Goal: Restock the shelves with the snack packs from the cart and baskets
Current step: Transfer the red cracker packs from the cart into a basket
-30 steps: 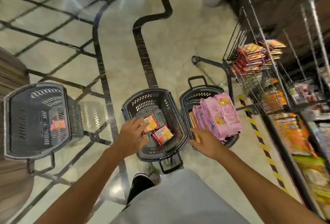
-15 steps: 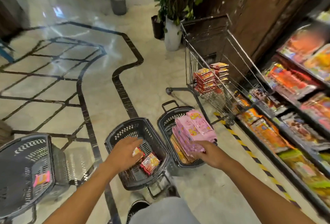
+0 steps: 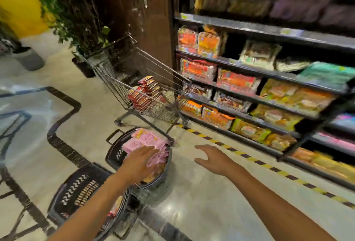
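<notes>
So since half a second ago the left hand (image 3: 141, 161) has moved out of the near basket (image 3: 63, 200) and over to the far basket (image 3: 115, 156), where it now lies flat with straight fingers on the pink snack packs (image 3: 142, 140) piled there, not curled round anything as far as I can see. The right hand (image 3: 213, 159) has come off that pink pile and hangs over the bare floor (image 3: 201, 202) just right of the basket, fingers spread and loose, holding nothing. The view has swung up too, so the shelves (image 3: 269, 75) on the right show stocked rows of packs. The wire cart (image 3: 151, 94) sits behind the baskets, up against the shelves, with red packs (image 3: 148, 92) stacked inside. Everything's pretty blurry.
</notes>
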`<state>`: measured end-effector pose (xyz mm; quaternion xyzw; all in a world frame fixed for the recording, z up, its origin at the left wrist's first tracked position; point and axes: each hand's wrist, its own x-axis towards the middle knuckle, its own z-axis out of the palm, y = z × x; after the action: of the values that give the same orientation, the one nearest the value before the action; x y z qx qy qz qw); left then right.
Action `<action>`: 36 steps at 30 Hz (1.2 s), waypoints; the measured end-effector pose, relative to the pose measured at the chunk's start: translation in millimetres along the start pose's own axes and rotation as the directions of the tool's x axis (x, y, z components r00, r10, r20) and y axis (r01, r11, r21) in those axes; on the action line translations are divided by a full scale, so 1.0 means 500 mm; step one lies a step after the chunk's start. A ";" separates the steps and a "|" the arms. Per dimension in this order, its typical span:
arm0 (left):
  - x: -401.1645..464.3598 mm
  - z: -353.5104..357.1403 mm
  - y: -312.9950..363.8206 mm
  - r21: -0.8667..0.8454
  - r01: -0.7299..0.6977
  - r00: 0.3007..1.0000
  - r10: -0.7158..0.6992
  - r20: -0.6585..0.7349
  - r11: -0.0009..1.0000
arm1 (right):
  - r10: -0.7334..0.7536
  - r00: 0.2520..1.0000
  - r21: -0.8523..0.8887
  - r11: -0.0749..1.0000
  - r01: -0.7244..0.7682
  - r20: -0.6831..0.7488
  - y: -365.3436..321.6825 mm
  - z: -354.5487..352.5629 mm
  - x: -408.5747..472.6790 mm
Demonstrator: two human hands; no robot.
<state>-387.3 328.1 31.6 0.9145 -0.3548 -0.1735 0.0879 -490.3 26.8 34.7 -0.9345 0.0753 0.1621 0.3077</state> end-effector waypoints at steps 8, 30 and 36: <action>0.170 -0.042 0.070 0.009 -0.047 0.999 0.047 0.020 0.999 | 0.051 0.998 0.011 0.999 -0.050 -0.040 0.110 -0.096 0.047; 0.733 -0.146 -0.073 -0.004 0.086 0.992 -0.085 0.096 0.996 | 0.012 0.996 -0.066 0.998 -0.006 0.090 0.256 -0.390 0.619; 0.866 -0.171 -0.077 0.025 0.283 0.957 -0.284 0.052 0.959 | -0.115 0.973 -0.200 0.967 0.156 0.202 0.319 -0.483 0.838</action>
<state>-33.2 65.5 -10.5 0.9515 -0.2237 -0.2065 0.0443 -74.4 -262.8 -16.4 -0.9457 -0.0365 0.2354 0.2213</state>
